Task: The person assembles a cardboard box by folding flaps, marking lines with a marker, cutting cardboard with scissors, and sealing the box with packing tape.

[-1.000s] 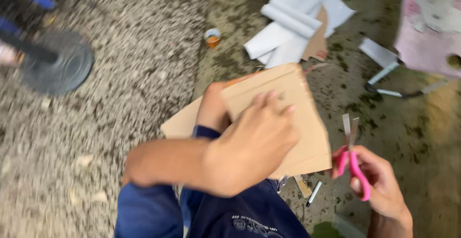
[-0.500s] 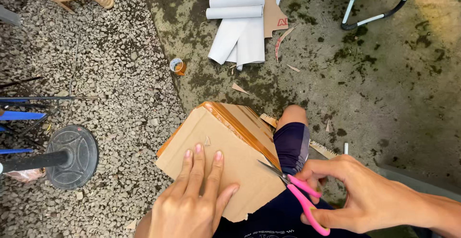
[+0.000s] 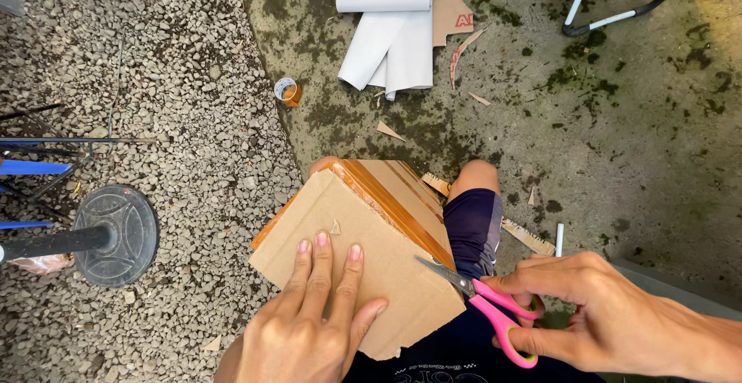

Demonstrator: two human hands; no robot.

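The person is sitting low with a cardboard point(image 3: 363, 263) sheet resting across their knees, over the spot where gravel point(image 3: 193, 120) meets mossy concrete point(image 3: 618, 136). The left hand point(image 3: 305, 329) lies flat on the cardboard, fingers spread and pressing it down, so it's open and not gripping anything. The right hand point(image 3: 595, 313) is closed through the pink handles of the scissors point(image 3: 483, 302), with the blades just at the cardboard's right edge, near its lower corner. The blades look barely parted, tips touching or just entering the edge.

How far along? It looks like early-to-middle going. The bottom edge of the cardboard is a bit ragged, so some trimming seems done, and there are small scraps point(image 3: 390, 130) on the concrete beyond the knees. But most of the sheet is in one piece, brown tape point(image 3: 379, 190) running along its far fold, and no long cut shows in it. So the bulk of the cutting looks left to do.

Other stuff around: white rolled sheets point(image 3: 390, 35) near the top edge of the concrete, a small tape roll point(image 3: 287, 91) at the gravel border, and a round black base point(image 3: 116, 234) on the gravel to the left.
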